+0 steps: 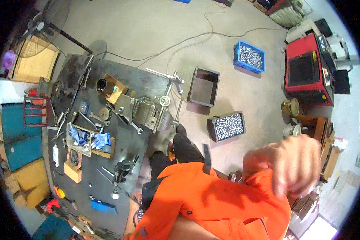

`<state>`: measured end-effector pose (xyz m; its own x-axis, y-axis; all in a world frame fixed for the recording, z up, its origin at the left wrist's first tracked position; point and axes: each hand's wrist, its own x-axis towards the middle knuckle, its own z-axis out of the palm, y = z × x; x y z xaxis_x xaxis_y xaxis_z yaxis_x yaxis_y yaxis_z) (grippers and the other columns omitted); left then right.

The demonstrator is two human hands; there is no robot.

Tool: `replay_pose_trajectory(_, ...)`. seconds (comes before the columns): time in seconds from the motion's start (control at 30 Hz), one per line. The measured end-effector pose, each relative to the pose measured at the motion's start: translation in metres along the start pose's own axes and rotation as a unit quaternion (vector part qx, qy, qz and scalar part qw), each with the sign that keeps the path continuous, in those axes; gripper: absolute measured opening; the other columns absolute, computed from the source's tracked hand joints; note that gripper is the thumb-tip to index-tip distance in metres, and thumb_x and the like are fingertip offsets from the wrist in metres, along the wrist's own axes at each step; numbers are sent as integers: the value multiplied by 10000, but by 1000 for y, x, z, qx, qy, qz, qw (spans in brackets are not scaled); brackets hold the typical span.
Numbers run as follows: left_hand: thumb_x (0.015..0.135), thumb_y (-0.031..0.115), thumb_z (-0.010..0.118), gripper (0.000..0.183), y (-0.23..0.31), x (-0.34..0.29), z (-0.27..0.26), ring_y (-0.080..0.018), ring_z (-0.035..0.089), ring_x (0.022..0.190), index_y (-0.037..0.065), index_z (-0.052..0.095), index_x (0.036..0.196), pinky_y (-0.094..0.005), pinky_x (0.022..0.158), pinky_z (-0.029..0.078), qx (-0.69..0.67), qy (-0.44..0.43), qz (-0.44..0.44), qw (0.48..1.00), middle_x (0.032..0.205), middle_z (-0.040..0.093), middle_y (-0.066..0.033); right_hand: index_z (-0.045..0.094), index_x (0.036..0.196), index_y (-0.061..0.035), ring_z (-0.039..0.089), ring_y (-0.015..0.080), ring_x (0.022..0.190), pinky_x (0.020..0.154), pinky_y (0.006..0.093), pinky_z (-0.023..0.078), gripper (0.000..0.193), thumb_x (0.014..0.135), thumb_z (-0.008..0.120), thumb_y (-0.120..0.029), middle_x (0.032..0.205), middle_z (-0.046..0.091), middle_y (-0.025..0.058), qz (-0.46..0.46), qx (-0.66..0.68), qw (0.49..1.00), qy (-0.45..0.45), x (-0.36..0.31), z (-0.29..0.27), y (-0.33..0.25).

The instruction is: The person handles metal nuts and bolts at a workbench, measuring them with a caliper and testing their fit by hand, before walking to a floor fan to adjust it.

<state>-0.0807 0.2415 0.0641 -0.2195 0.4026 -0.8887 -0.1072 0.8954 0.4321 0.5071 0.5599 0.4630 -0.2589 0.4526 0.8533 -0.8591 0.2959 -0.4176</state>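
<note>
My right hand (294, 164) is raised close in front of me at the right, over my orange jacket (224, 196). Its fingers curl down into a closed shape, slightly blurred, and whatever they may hold is hidden. At the bench edge, low and left of the jacket, my left hand (135, 199) shows only in part beside a wristwatch (139, 215); its fingers cannot be made out. Nearest to it on the dark workbench (128, 150) are a black hand-held power tool (124, 170) and a flat blue object (103, 205).
A bench vise (146, 113) and an open-end wrench (137, 127) lie near the bench edge. Blue gloves (101, 140) rest beside a tray. On the floor stand a grey bin (192, 90), a bin of metal parts (228, 127) and a blue crate (241, 66). Cables (180, 41) cross the floor.
</note>
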Motion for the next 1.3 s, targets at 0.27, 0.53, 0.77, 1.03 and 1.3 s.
replay_pose_trajectory(0.27,887,110,551,181,174,-9,52,-175,627,678,-45,607,962,-303,587,534,196,-57,117,972,782,628,-94,562,628,-8,456,171,456,706,494,481,162,781,543,-56,547,507,56,-70,-119,988,-65,72,52,-32)
replay_pose_trajectory(0.53,871,80,569,254,261,7,119,-196,636,719,-81,576,1069,-311,664,524,244,-175,150,942,822,648,-128,568,634,-28,453,156,465,723,468,457,150,764,580,-103,562,516,42,-53,-256,964,-57,81,117,-66)
replay_pose_trajectory(0.77,868,71,552,198,301,26,177,-153,616,726,-27,594,1035,-271,620,487,341,-142,187,910,798,643,-71,572,640,-45,451,144,473,738,446,436,152,749,612,-144,576,524,30,-56,-339,938,-51,63,140,-132)
replay_pose_trajectory(1.03,876,104,582,221,328,-17,284,-109,545,649,-30,597,1052,-240,617,426,368,-205,233,876,784,640,-56,578,647,-65,448,129,482,755,420,413,167,733,649,-190,591,533,17,-56,-378,924,-8,28,111,-211)
replay_pose_trajectory(1.3,861,93,594,217,332,-4,305,-132,617,757,-31,624,1036,-257,664,458,419,-188,214,862,856,665,-71,584,654,-85,446,114,491,773,394,389,193,716,685,-237,607,542,3,-61,-384,921,16,12,84,-244)
